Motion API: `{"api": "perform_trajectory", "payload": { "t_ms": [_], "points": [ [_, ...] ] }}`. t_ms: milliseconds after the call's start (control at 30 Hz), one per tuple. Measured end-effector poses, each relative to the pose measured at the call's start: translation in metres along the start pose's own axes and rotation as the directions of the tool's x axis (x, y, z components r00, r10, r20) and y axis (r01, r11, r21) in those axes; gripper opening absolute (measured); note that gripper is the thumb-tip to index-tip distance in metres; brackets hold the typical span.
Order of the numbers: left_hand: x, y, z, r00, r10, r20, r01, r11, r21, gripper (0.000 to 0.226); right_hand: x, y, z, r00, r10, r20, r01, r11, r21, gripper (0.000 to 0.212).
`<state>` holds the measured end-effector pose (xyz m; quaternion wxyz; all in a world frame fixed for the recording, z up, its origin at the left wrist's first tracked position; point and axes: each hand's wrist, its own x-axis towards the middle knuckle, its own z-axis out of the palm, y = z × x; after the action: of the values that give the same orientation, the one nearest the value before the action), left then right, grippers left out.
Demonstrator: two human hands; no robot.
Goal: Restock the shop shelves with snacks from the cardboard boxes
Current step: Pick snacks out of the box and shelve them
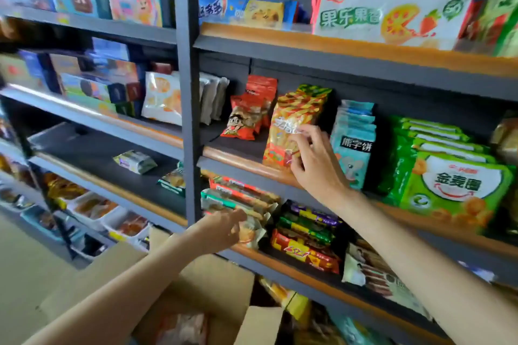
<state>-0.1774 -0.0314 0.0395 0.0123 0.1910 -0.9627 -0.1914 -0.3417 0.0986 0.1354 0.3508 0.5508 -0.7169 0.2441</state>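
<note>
Cardboard box open at bottom, nearest, one packet visible inside. Left hand reaches the lower shelf's front edge — fingers loosely curled by stacked packets, grip unclear. Farther up, right hand pinches the orange-red snack bag at the middle shelf's front lip. Risk: bag stands upright on that lip — released carelessly, it likely tips forward off the shelf.

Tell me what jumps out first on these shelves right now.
The right hand stands out first, its fingers on the orange-and-yellow snack bag standing on the middle shelf. Lower, the left hand reaches to the packets on the shelf below. An open cardboard box sits beneath the arms.
</note>
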Motion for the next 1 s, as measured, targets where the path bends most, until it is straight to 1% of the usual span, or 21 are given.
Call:
{"api": "perform_trajectory", "payload": {
  "t_ms": [33, 67, 100, 133, 167, 200, 233, 267, 300, 333, 433, 500, 633, 700, 767, 800, 833, 900, 933, 967, 1000],
  "points": [
    [-0.01, -0.018, 0.017, 0.996, -0.08, 0.042, 0.081, 0.997, -0.015, 0.038, -0.005, -0.019, 0.011, 0.993, -0.106, 0.054, 0.102, 0.993, 0.064, 0.029],
    [-0.021, -0.038, 0.033, 0.984, -0.161, 0.08, 0.165, 0.985, -0.046, 0.038, -0.012, -0.037, 0.025, 0.973, -0.188, 0.134, 0.17, 0.977, 0.13, 0.028],
    [-0.032, -0.059, 0.05, 0.964, -0.242, 0.11, 0.252, 0.964, -0.081, 0.039, -0.023, -0.055, 0.043, 0.935, -0.246, 0.254, 0.199, 0.96, 0.199, 0.026],
    [-0.043, -0.082, 0.065, 0.938, -0.317, 0.14, 0.334, 0.936, -0.114, 0.039, -0.036, -0.071, 0.065, 0.867, -0.284, 0.409, 0.19, 0.948, 0.257, 0.026],
    [-0.053, -0.102, 0.079, 0.906, -0.387, 0.169, 0.411, 0.9, -0.142, 0.04, -0.05, -0.084, 0.09, 0.757, -0.318, 0.571, 0.159, 0.937, 0.31, 0.029],
    [-0.065, -0.121, 0.092, 0.873, -0.449, 0.192, 0.48, 0.86, -0.17, 0.037, -0.067, -0.097, 0.116, 0.625, -0.346, 0.7, 0.123, 0.929, 0.349, 0.033],
    [-0.075, -0.138, 0.103, 0.84, -0.505, 0.198, 0.538, 0.821, -0.191, 0.034, -0.085, -0.107, 0.144, 0.498, -0.374, 0.782, 0.099, 0.921, 0.377, 0.037],
    [-0.086, -0.151, 0.11, 0.809, -0.556, 0.192, 0.587, 0.782, -0.208, 0.031, -0.103, -0.117, 0.171, 0.392, -0.396, 0.83, 0.084, 0.914, 0.397, 0.038],
    [-0.096, -0.162, 0.117, 0.771, -0.612, 0.178, 0.637, 0.739, -0.217, 0.03, -0.121, -0.125, 0.196, 0.307, -0.409, 0.859, 0.068, 0.91, 0.409, 0.038],
    [-0.104, -0.173, 0.124, 0.728, -0.667, 0.16, 0.685, 0.694, -0.221, 0.031, -0.14, -0.132, 0.222, 0.247, -0.411, 0.878, 0.044, 0.91, 0.413, 0.035],
    [-0.116, -0.206, 0.147, 0.588, -0.795, 0.149, 0.805, 0.559, -0.198, 0.033, -0.189, -0.155, 0.295, 0.102, -0.406, 0.908, -0.024, 0.911, 0.411, 0.035],
    [-0.119, -0.224, 0.162, 0.55, -0.825, 0.132, 0.832, 0.526, -0.175, 0.034, -0.222, -0.172, 0.34, 0.041, -0.391, 0.92, -0.015, 0.92, 0.392, 0.042],
    [-0.118, -0.264, 0.187, 0.536, -0.838, 0.098, 0.841, 0.52, -0.148, 0.034, -0.283, -0.203, 0.424, -0.019, -0.33, 0.944, 0.087, 0.94, 0.33, 0.061],
    [-0.111, -0.282, 0.2, 0.508, -0.856, 0.098, 0.857, 0.489, -0.163, 0.034, -0.315, -0.215, 0.46, -0.052, -0.295, 0.954, 0.172, 0.939, 0.299, 0.067],
    [-0.1, -0.295, 0.212, 0.483, -0.87, 0.097, 0.87, 0.464, -0.168, 0.035, -0.342, -0.22, 0.491, -0.057, -0.195, 0.979, 0.183, 0.962, 0.202, 0.069],
    [-0.095, -0.299, 0.217, 0.486, -0.869, 0.091, 0.866, 0.466, -0.181, 0.035, -0.352, -0.221, 0.503, -0.043, -0.138, 0.99, 0.175, 0.974, 0.143, 0.069],
    [-0.091, -0.301, 0.222, 0.502, -0.861, 0.08, 0.854, 0.48, -0.201, 0.035, -0.361, -0.22, 0.512, -0.012, -0.087, 0.996, 0.162, 0.983, 0.088, 0.068],
    [-0.087, -0.302, 0.23, 0.538, -0.842, 0.045, 0.826, 0.517, -0.225, 0.035, -0.367, -0.218, 0.519, 0.078, -0.031, 0.996, 0.142, 0.99, 0.019, 0.062],
    [-0.088, -0.301, 0.234, 0.542, -0.839, 0.041, 0.822, 0.52, -0.23, 0.034, -0.367, -0.216, 0.518, 0.125, -0.035, 0.992, 0.138, 0.99, 0.018, 0.063],
    [-0.088, -0.297, 0.237, 0.543, -0.838, 0.042, 0.821, 0.521, -0.233, 0.034, -0.364, -0.214, 0.516, 0.147, -0.053, 0.988, 0.126, 0.991, 0.035, 0.068],
    [-0.09, -0.295, 0.24, 0.546, -0.836, 0.053, 0.822, 0.523, -0.227, 0.033, -0.359, -0.213, 0.514, 0.146, -0.071, 0.987, 0.089, 0.994, 0.058, 0.075]
  ]
}}
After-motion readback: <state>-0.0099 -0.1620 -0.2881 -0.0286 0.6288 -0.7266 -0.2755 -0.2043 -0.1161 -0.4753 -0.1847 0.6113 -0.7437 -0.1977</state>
